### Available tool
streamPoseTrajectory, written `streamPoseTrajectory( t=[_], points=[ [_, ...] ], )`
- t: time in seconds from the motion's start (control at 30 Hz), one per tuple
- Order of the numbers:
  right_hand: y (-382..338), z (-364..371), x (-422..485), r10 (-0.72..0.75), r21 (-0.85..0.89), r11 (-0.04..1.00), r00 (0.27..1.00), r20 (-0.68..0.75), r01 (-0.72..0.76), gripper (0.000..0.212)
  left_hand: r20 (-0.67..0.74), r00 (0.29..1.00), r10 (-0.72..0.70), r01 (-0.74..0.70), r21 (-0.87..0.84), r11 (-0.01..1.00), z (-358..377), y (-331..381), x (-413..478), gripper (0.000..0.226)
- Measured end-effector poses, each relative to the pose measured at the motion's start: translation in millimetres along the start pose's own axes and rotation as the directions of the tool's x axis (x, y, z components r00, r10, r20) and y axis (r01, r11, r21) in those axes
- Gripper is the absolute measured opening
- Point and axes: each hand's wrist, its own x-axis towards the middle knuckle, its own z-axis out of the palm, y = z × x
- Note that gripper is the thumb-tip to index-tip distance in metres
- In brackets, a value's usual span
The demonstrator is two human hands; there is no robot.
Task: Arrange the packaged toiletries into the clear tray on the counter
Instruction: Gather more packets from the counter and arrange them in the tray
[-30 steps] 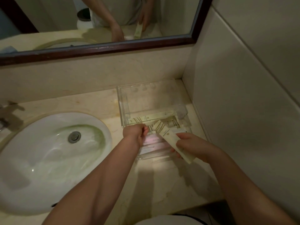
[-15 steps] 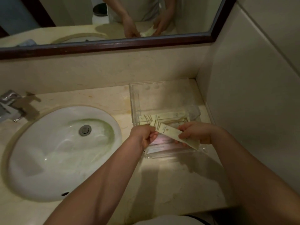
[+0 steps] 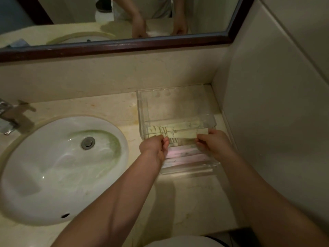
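A clear plastic tray (image 3: 142,111) stands on the counter in the corner by the right wall. A long cream toiletry packet (image 3: 183,133) lies crosswise over the tray's middle. My left hand (image 3: 154,146) pinches its left end and my right hand (image 3: 212,142) pinches its right end. Another cream packet (image 3: 179,126) lies just behind it inside the tray. Pale pinkish packets (image 3: 185,155) lie in the tray's near section, between my wrists.
A white oval sink (image 3: 58,168) with a metal drain fills the counter's left. A chrome faucet (image 3: 7,118) sits at the far left edge. A dark-framed mirror (image 3: 114,49) runs along the back; the tiled wall closes off the right.
The cream packet was tilted in my right hand alone. It has swung level and dropped into the tray, and my left hand has taken its left end.
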Motion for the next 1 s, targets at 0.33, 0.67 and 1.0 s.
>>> streamPoseTrajectory(
  t=[0.33,0.67,1.0],
  points=[
    [8,22,0,-0.098,0.187,0.976,0.991,-0.089,0.114,0.022,-0.123,0.986,0.113,-0.126,-0.096,0.987,4,4,-9,0.018],
    [8,38,-13,-0.185,-0.131,0.976,0.980,-0.072,0.174,0.026,-0.039,0.991,0.125,-0.123,0.043,0.991,-1,10,-22,0.025],
    [4,92,-62,-0.341,-0.418,0.882,0.907,-0.246,0.218,0.064,0.192,0.950,0.247,-0.304,0.384,0.872,-68,31,-42,0.008]
  ],
)
